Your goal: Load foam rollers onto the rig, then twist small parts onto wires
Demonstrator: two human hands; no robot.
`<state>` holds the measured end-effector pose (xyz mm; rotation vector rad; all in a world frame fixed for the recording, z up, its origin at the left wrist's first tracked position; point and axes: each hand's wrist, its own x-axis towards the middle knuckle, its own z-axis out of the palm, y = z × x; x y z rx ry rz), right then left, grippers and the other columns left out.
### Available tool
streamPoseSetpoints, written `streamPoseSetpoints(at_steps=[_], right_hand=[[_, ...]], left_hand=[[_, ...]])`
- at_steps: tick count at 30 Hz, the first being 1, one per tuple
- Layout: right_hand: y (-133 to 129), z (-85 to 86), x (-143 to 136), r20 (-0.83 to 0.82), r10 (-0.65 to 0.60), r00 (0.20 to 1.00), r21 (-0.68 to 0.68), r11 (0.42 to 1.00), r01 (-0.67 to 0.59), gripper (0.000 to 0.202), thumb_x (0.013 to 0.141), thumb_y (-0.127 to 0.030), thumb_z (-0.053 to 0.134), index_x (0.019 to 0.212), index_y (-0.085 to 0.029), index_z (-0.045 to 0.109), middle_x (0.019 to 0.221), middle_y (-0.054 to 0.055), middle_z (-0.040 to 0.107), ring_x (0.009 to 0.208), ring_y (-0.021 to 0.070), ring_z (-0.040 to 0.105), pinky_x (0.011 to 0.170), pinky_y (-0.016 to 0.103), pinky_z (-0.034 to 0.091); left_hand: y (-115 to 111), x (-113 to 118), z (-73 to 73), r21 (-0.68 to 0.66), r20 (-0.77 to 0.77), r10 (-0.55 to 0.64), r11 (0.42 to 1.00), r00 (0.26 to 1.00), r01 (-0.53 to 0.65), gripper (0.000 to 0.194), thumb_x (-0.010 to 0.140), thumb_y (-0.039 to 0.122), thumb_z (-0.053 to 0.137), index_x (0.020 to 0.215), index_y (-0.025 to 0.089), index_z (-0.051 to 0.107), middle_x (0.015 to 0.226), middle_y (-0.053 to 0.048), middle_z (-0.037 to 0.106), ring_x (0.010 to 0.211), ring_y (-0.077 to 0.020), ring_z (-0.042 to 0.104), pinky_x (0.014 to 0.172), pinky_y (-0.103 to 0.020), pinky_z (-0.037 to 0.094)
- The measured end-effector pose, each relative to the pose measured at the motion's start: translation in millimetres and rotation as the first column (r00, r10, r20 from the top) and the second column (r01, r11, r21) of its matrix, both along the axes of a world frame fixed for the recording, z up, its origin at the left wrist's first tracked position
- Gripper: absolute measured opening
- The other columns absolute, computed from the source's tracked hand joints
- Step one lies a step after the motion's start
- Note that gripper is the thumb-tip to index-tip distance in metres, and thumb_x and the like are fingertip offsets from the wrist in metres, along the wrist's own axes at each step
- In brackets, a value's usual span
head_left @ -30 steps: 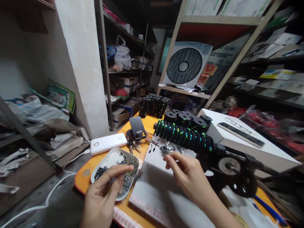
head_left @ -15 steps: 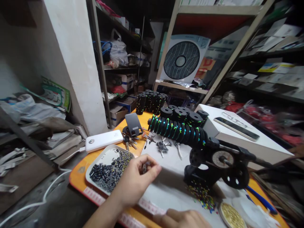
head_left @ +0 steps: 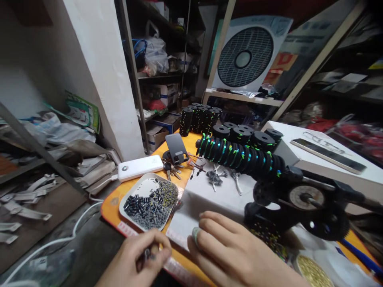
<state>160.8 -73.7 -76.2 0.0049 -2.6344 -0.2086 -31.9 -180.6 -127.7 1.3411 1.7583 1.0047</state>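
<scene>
My left hand (head_left: 136, 261) is at the near edge of the orange table (head_left: 112, 203), its fingers closed on a few small dark capacitors (head_left: 147, 252). Just beyond it stands a white tray (head_left: 140, 187) heaped with many such capacitors. My right hand (head_left: 236, 255) lies beside the left one on a white sheet (head_left: 209, 195), fingers curled, and whether it holds anything cannot be told. A black hand-crank winder (head_left: 302, 203) stands right of it, carrying a long row of black spools (head_left: 242, 157) with green and blue marks.
A white power bank (head_left: 140, 167), keys (head_left: 169, 169) and a black phone stand (head_left: 176, 146) lie at the table's far left. More black spools (head_left: 199, 118) are stacked behind. A white box (head_left: 323, 159) with a phone on it stands at the right. Shelves crowd around.
My left hand has drawn back from above the tray to the table's near edge with capacitors pinched in it. My right hand has risen into view beside it. The view has shifted.
</scene>
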Motion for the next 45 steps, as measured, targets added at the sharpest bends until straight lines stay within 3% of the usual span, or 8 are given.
streamPoseSetpoints(at_steps=[2,5,9,13,19,29,37,45], right_hand=[[1.4,-1.3,4.4,-0.04,-0.022,0.999,-0.02,1.0,0.021,0.029,0.095,-0.005,0.044,0.08,-0.013,0.067,0.067,0.003,0.057,0.058,0.0163,0.044,0.057,0.032,0.045],[3.2,-1.6,9.9,-0.147,-0.13,0.981,-0.154,0.982,0.107,0.025,0.095,-0.007,0.045,0.083,-0.012,0.067,0.063,0.002,0.052,0.057,0.0159,0.041,0.05,0.029,0.034],[5.2,-2.8,12.5,-0.206,-0.218,0.954,-0.326,0.934,0.143,0.019,0.094,-0.008,0.051,0.085,-0.014,0.066,0.062,0.0,0.05,0.055,0.0134,0.044,0.05,0.027,0.033],[5.5,-2.6,10.9,-0.208,-0.23,0.951,-0.538,0.838,0.085,0.012,0.091,-0.006,0.056,0.09,-0.014,0.064,0.063,-0.002,0.053,0.053,0.01,0.047,0.049,0.023,0.034],[2.0,-2.0,3.1,-0.19,-0.316,0.93,-0.77,0.635,0.059,0.011,0.092,-0.013,0.059,0.085,-0.016,0.068,0.067,0.0,0.059,0.059,0.0101,0.055,0.055,0.02,0.042],[-4.9,-6.1,-4.4,-0.097,-0.25,0.963,-0.876,0.482,0.037,0.015,0.092,-0.019,0.062,0.088,-0.019,0.076,0.072,0.003,0.064,0.065,0.0131,0.059,0.059,0.024,0.046],[-15.5,-0.2,-1.1,-0.032,-0.235,0.972,-0.798,0.591,0.116,0.011,0.087,-0.018,0.067,0.084,-0.022,0.076,0.069,0.003,0.064,0.067,0.0167,0.06,0.061,0.026,0.05],[-3.8,-0.7,-2.6,-0.163,-0.311,0.936,-0.853,0.521,0.025,0.014,0.089,-0.013,0.062,0.082,-0.019,0.073,0.07,0.001,0.068,0.062,0.0121,0.062,0.058,0.022,0.047]], left_hand=[[18.5,-9.0,5.6,0.005,-0.094,0.038,0.999,0.995,-0.038,0.028,0.092,0.043,0.048,0.091,0.024,0.069,0.063,0.004,0.045,0.061,-0.0188,0.05,0.058,-0.027,0.036],[50.6,-13.1,8.7,0.008,-0.298,-0.02,1.0,0.954,0.023,0.026,0.087,0.033,0.058,0.107,0.022,0.07,0.065,0.001,0.056,0.064,-0.0234,0.056,0.064,-0.032,0.038],[69.5,-3.6,5.8,0.024,-0.307,-0.054,0.998,0.95,0.065,0.014,0.084,0.024,0.059,0.088,0.019,0.071,0.081,-0.007,0.07,0.076,-0.0273,0.06,0.073,-0.036,0.038],[54.2,4.7,3.2,0.017,-0.189,-0.035,0.999,0.981,0.039,0.02,0.09,0.033,0.053,0.084,0.02,0.066,0.072,-0.002,0.063,0.066,-0.0215,0.056,0.065,-0.031,0.04],[25.8,10.3,5.6,0.118,0.336,0.035,0.99,0.941,-0.079,0.019,0.082,0.031,0.066,0.066,0.021,0.062,0.069,0.002,0.054,0.067,-0.0164,0.052,0.064,-0.025,0.041],[11.5,28.3,6.8,0.082,0.508,0.161,0.969,0.846,-0.233,0.011,0.077,0.027,0.074,0.066,0.025,0.071,0.061,0.005,0.064,0.061,-0.0134,0.053,0.059,-0.02,0.039],[11.1,26.6,-2.2,0.089,0.53,0.057,0.988,0.846,-0.123,0.021,0.089,0.042,0.064,0.08,0.024,0.069,0.075,0.002,0.066,0.074,-0.0154,0.059,0.068,-0.02,0.046],[8.4,36.7,4.1,0.119,0.633,0.058,0.978,0.772,-0.171,0.03,0.082,0.048,0.072,0.073,0.02,0.07,0.069,0.001,0.061,0.067,-0.0151,0.053,0.064,-0.022,0.042]])
